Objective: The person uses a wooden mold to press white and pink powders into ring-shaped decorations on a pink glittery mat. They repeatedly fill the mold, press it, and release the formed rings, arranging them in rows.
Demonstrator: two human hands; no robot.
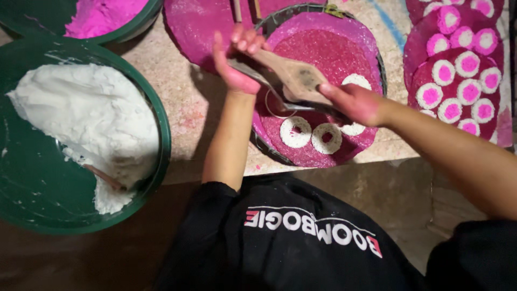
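At the bottom of the frame lies the person's black shirt (291,242), with both bare forearms reaching up from it toward the middle of the picture. At lower left stands a big green tub (32,205) heaped with white paste (91,118), a thin stick (105,178) poking out of the heap.

The right hand (355,102), stained pink, sits just right of centre. Its fingers are curled closed around the near end of a flat wooden paddle (293,73), whose blade runs up and left. The left hand (237,59), also pink, is at upper centre; its fingers are bent narrowly over the far end of the paddle and touch it, with the thumb below. Whether it grips firmly cannot be told.

Under both hands is a round tray (323,32) with a dark rim, its floor covered in grainy magenta powder. On the near part of that floor lie white rings (295,132) with magenta showing through their holes, two side by side, and more partly hidden behind the right hand. A thin metal ring mould (277,105) rests just below the paddle.

At far right, a stack of magenta discs (458,64) carries many white rounds with pink centres. In the upper left corner a second green tub (134,27) holds bright pink powder (102,16).
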